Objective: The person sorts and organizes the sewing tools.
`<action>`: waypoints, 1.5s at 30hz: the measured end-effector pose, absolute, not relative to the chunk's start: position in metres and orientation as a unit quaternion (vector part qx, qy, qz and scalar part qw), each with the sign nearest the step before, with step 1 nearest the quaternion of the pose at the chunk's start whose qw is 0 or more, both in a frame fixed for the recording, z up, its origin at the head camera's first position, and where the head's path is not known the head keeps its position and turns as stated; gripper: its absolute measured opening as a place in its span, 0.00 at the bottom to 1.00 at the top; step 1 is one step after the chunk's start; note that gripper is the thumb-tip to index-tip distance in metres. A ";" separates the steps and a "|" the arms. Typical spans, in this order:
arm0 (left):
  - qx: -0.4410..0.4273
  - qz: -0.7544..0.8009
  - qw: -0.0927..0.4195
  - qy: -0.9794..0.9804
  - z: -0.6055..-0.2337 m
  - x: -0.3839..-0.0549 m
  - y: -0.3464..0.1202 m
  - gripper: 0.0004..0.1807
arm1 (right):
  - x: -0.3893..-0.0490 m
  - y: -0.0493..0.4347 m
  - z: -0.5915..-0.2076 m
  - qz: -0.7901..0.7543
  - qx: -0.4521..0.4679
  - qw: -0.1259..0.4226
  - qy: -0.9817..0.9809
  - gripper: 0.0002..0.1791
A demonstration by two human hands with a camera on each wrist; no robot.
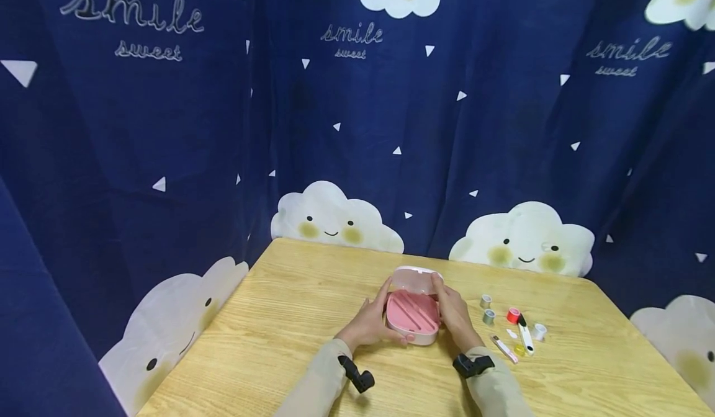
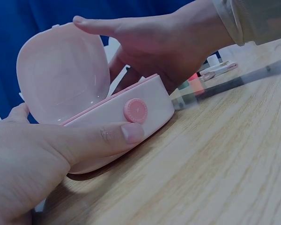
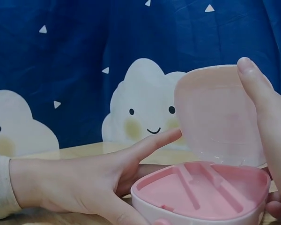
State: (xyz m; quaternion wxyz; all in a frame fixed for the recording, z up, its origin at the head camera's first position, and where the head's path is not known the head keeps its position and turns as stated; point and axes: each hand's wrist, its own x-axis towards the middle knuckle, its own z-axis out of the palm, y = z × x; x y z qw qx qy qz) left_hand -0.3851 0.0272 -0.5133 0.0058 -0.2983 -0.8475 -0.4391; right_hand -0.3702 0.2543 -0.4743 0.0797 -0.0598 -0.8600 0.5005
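Observation:
A pink and white storage box (image 1: 412, 335) stands on the table, its lid (image 3: 220, 117) raised. Ridges divide its pink inner tray (image 3: 201, 192), where no loose thing shows. My left hand (image 1: 371, 321) grips the box's left side, with the thumb along the front wall below a round pink button (image 2: 136, 110) in the left wrist view. At the box's right side, my right hand (image 1: 454, 308) holds the lid, its thumb over the upper edge and the other fingers behind; some of those are hidden.
Right of the box lie several small spools, among them a red one (image 1: 513, 315) and a white one (image 1: 539, 331). Near them are a black and white tool (image 1: 525, 335), a slim pink and white tool (image 1: 505, 349) and a small yellow piece (image 1: 519, 349). A blue curtain (image 1: 357, 125) hangs behind the table.

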 end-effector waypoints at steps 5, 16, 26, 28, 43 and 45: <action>-0.298 -0.440 0.006 -0.847 -0.514 -0.383 0.027 0.83 | -0.370 0.255 -0.475 0.520 -0.057 0.068 -0.850 0.57; -0.300 -0.440 0.006 -0.846 -0.514 -0.385 0.027 0.82 | -0.374 0.258 -0.477 0.613 -0.065 0.033 -0.787 0.59; -0.294 -0.437 0.001 -0.850 -0.513 -0.384 0.028 0.82 | -0.382 0.262 -0.479 0.623 -0.075 0.017 -0.779 0.61; -0.292 -0.435 0.001 -0.852 -0.513 -0.385 0.029 0.82 | -0.384 0.263 -0.479 0.620 -0.077 0.013 -0.780 0.62; -0.295 -0.433 0.009 -0.852 -0.516 -0.386 0.030 0.83 | -0.387 0.266 -0.479 0.583 -0.094 0.021 -0.807 0.61; -0.295 -0.432 0.011 -0.852 -0.516 -0.385 0.029 0.83 | -0.388 0.266 -0.479 0.571 -0.099 0.025 -0.814 0.60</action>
